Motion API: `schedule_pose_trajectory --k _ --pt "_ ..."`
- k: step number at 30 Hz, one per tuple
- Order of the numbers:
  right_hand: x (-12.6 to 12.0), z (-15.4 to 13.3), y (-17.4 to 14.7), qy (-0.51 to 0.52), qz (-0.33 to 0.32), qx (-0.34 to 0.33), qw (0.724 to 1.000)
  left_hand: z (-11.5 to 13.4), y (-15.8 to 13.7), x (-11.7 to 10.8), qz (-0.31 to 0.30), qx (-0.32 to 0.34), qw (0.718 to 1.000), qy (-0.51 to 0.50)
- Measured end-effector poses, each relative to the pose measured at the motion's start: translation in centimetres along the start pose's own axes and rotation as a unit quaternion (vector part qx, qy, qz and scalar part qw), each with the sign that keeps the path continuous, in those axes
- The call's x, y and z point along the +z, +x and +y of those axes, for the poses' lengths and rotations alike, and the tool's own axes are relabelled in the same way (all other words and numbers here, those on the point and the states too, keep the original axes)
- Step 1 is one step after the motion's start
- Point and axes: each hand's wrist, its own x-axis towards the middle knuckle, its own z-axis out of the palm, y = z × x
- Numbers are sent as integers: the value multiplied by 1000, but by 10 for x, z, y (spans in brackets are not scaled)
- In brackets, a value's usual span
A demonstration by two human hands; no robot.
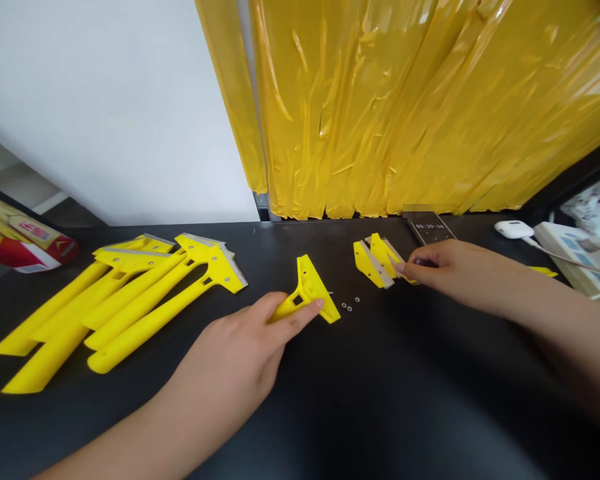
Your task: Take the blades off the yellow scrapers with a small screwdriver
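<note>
My left hand (pixel 260 340) is wrapped round the handle of a yellow scraper (pixel 307 290), its index finger laid along the head. No blade shows on this head. My right hand (pixel 435 263) is closed at the fingertips on the edge of a yellow scraper plate (pixel 384 253), one of a small group lying with metal blades. Something dark shows between its thumb and finger; I cannot make out what. Beside the held scraper's head, several small metal nuts (pixel 349 308) lie on the black table (pixel 360 400).
Several yellow scrapers with blades fitted (pixel 150 313) lie piled at the left. Behind my right hand is a phone (pixel 433 228) showing a timer. Farther right are a white earbud case (pixel 514 230) and a power strip (pixel 570 247). Yellow film (pixel 380 107) hangs at the back.
</note>
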Motion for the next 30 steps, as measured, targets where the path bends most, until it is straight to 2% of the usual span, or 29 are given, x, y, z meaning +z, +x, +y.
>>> schedule_pose_trajectory --k 4,7,12,18,21,24,27,29,30 --pt "6 -18 -13 -35 8 20 999 1 1 -2 -6 -3 1000 6" --pt "19 -31 -25 -14 -3 -10 1000 2 1 -2 0 -1 1000 -5" --pt "44 -48 -36 105 -42 -84 990 3 0 -1 33 -6 999 -34" --pt "62 -67 -41 255 -150 -56 954 2 2 7 29 3 997 -74" --pt "66 -69 -39 333 -165 -42 927 6 1 5 34 6 993 -114" --pt "63 -64 -35 421 -132 -14 897 14 -4 -4 41 2 978 -204" --pt "46 -54 -33 490 -85 -10 867 22 -11 -13 21 29 956 -291" --pt "25 -45 -33 480 -51 -23 876 22 -14 -17 8 55 948 -312" --pt "13 -39 -33 444 -33 -20 895 21 -14 -19 6 60 950 -307"
